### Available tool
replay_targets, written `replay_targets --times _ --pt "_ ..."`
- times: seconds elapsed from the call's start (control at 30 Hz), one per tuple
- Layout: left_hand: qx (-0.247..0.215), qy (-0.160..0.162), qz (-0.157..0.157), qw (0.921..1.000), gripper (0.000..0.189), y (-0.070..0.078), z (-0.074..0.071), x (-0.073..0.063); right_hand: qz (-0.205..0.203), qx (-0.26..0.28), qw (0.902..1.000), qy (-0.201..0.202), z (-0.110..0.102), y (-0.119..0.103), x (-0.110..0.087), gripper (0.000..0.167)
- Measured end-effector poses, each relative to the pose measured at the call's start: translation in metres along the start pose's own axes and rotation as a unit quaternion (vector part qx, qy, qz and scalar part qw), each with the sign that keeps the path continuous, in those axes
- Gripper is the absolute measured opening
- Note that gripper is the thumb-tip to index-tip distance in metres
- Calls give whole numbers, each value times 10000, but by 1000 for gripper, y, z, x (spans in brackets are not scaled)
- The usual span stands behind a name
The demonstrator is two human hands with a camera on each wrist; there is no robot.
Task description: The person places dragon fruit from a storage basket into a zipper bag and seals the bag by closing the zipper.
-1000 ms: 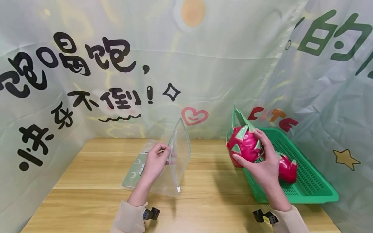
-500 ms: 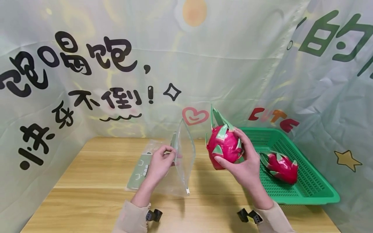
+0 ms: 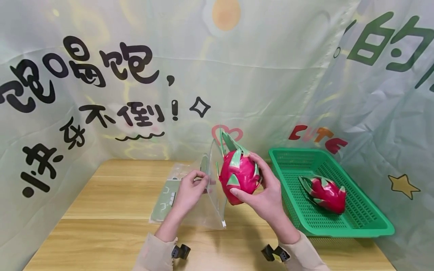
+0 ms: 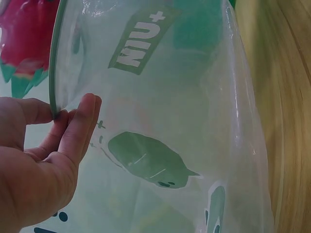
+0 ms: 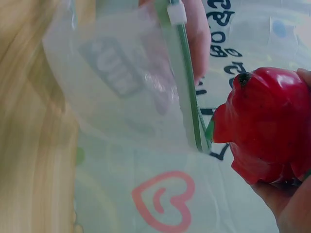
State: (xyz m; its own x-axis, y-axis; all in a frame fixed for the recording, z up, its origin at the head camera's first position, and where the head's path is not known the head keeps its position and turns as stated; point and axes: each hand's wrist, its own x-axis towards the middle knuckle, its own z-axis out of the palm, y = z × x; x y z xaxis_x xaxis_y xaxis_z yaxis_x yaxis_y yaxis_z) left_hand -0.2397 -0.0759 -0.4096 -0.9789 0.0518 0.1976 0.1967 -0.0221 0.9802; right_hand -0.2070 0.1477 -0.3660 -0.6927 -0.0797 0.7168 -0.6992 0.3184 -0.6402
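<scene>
Above the wooden table (image 3: 112, 199), through the head camera, I see the left hand (image 3: 191, 191) slanting in from below, thumb and fingers pinching the side of a clear zip bag (image 3: 203, 214) whose mouth gapes. Opposite, the right hand (image 3: 268, 192) wraps a dragon fruit (image 3: 239, 175), thumb in front and fingers spread wide behind, just beside that mouth. A second dragon fruit (image 3: 328, 195) lies in the green basket (image 3: 349, 231). At the left wrist, the thumb meets a fingertip on the green rim (image 4: 51, 73), another finger reaching nearly straight. From the right wrist, the fruit sits gripped near that rim (whether they touch, I can't tell).
</scene>
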Motion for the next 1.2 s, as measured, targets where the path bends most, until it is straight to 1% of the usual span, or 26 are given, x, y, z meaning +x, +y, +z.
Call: replay_targets --times 0.13,0.33,0.5,0.53,0.77,0.93,1.07,1.13,1.2 --pt "101 36 24 9999 8 -2 0 1 212 118 9996 -151 8 -4 -3 94" --pt "378 74 16 9993 10 -2 1 2 507 383 9978 -211 19 -9 -7 90" --pt "254 71 -18 9997 11 -1 2 2 658 442 9965 -257 25 -6 -12 88" --pt "246 70 18 9997 11 0 2 1 695 426 9963 -269 26 -6 -13 87" --pt "133 137 130 9997 11 2 -2 1 1006 267 9940 -329 26 -2 -18 85" --pt "-38 203 309 9993 9 5 -5 1 1228 175 9917 -335 24 1 -20 85" --pt "-43 262 336 9991 8 7 -6 1 1422 122 9892 -330 22 4 -20 85" --pt "73 282 391 9988 8 7 -6 1 1529 123 9876 -333 22 5 -19 85" --pt "205 280 518 9981 8 6 -6 1 1656 149 9854 -362 21 5 -18 85"
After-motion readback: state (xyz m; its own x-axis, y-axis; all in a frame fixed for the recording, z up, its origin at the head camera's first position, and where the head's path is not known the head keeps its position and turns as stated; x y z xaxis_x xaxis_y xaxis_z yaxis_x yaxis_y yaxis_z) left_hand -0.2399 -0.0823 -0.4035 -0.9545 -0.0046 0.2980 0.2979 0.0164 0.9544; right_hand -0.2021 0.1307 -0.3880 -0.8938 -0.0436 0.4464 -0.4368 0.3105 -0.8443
